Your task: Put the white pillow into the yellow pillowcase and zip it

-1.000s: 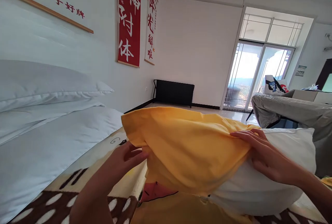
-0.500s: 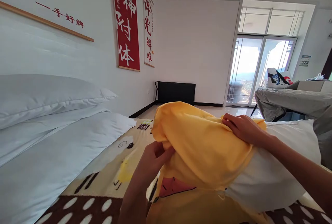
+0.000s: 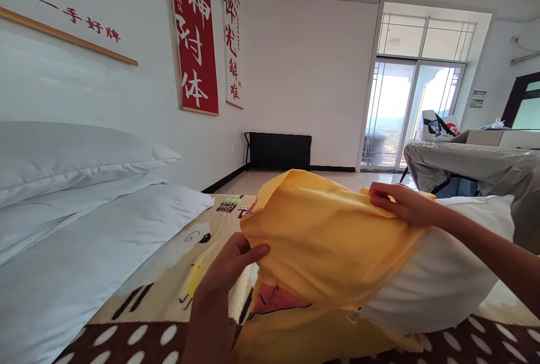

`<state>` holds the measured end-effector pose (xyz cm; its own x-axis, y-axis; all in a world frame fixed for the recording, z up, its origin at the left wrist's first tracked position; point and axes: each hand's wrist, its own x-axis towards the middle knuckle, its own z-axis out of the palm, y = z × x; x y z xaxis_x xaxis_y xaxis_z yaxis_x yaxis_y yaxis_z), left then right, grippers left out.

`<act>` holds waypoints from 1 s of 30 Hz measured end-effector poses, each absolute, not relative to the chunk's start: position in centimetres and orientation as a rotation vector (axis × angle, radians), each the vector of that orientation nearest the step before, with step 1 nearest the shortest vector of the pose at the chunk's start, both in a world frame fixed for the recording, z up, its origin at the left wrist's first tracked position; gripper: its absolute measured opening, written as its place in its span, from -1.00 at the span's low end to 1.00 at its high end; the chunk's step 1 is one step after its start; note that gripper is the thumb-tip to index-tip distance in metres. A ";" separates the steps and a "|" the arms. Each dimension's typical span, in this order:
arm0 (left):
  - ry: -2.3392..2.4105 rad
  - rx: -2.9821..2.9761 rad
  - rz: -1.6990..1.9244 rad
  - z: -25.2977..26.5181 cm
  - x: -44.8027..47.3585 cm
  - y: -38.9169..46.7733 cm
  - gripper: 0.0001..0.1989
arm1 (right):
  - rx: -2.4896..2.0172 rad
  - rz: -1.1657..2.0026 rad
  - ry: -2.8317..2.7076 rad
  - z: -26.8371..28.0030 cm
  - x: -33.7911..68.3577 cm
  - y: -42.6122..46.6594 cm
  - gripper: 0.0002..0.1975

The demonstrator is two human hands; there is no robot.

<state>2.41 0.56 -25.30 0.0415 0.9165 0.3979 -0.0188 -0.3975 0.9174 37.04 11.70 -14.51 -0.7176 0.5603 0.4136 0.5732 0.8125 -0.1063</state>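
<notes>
A yellow pillowcase (image 3: 320, 234) with a red watermelon print on its lower part is bunched partly over a white pillow (image 3: 442, 274). My left hand (image 3: 230, 265) pinches the pillowcase's left edge between thumb and fingers. On the upper right, my right hand (image 3: 394, 202) grips a fold of the same cloth, with the fingers curled over it. The pillow sticks out at the right below my right forearm; its other end is hidden under the cloth. Beneath lies a patterned blanket (image 3: 169, 291) in cream and brown with animal figures and white dots.
White pillows (image 3: 105, 240) are stacked along the left wall. A black folded panel (image 3: 278, 151) stands on the floor at the far wall. To the right, a table under a grey plastic cover (image 3: 459, 156) carries a printed bag (image 3: 439, 126) and boxes, near a glass door (image 3: 388, 116).
My left hand has moved slightly left and down, drawing the pillowcase's edge out flatter. The cloth looks smoother and more spread. The view has turned slightly to the right.
</notes>
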 end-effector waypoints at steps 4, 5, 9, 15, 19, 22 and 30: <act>0.995 1.529 1.471 -25.0 2.6 0.3 -0.69 | -0.889 -0.167 -2.526 -14.5 37.4 12.0 -0.70; 1.002 1.541 1.463 -25.0 2.6 0.3 -0.68 | -0.895 -0.206 -2.511 -14.5 37.7 12.1 -0.70; 0.974 1.579 1.443 -25.1 2.5 0.6 -0.67 | -0.932 -0.362 -2.472 -14.3 39.4 12.7 -0.69; 1.014 1.602 1.418 -24.8 2.6 -0.1 -0.72 | -0.876 -0.365 -2.557 -13.2 39.6 12.4 -0.76; 1.074 1.603 1.398 -24.5 2.9 -0.8 -0.72 | -0.699 -0.317 -2.400 -11.7 35.2 9.7 -0.76; 1.119 1.606 1.382 -24.3 3.2 -1.1 -0.72 | -0.481 -0.259 -2.402 -11.2 30.1 7.1 -0.61; 1.308 1.514 1.740 -23.4 5.1 -3.2 -0.65 | -0.460 0.065 -2.337 -11.6 21.4 4.5 -0.64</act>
